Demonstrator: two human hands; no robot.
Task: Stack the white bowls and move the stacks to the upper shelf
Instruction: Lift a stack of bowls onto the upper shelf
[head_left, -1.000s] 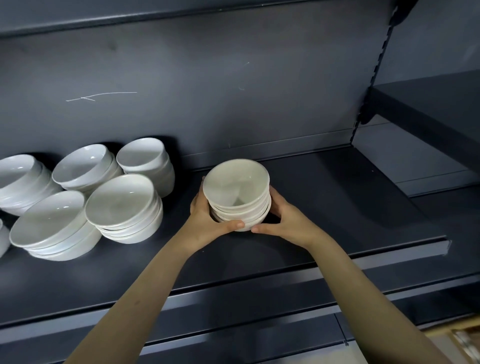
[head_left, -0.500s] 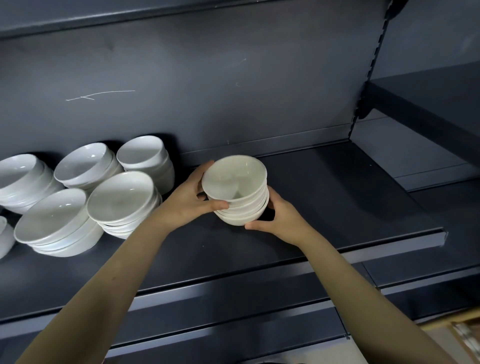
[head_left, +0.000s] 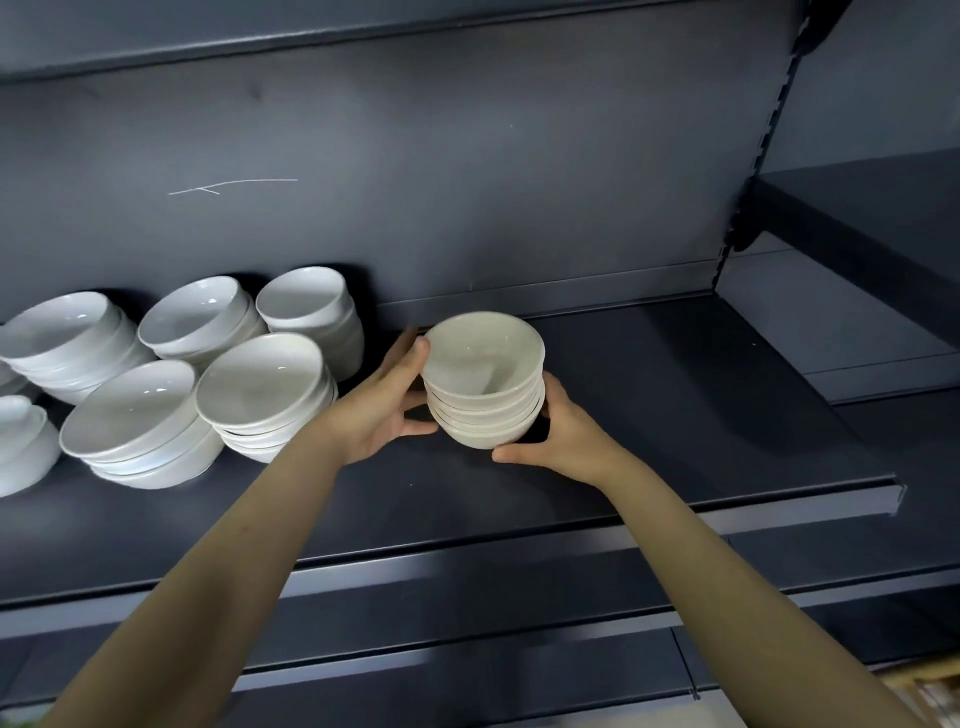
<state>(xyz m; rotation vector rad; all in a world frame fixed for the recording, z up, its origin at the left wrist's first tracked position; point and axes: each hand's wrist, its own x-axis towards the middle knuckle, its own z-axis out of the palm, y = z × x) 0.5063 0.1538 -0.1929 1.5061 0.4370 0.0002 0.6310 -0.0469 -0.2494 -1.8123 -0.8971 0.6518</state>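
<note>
Crockery like this is probably heavy, stiff, slippery and easily chipped. The stack of bowls (head_left: 485, 384) is on the shelf (head_left: 675, 415), at 3 o'clock from the other stacks (head_left: 265, 395). The left hand (head_left: 382, 410) curls round its 9 o'clock side and the right hand (head_left: 563, 439) cups the base at 4 o'clock — best held low, under the bottom bowl.

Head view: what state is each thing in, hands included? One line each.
held bowl stack: nested, upright, gripped from both sides; whether it is set down, cannot tell.
left hand: holds the stack's left side.
right hand: holds the stack's right side, thumb low at the front.
other bowl stacks: nested, standing untouched at the left.
shelf: carries the other stacks.
</note>
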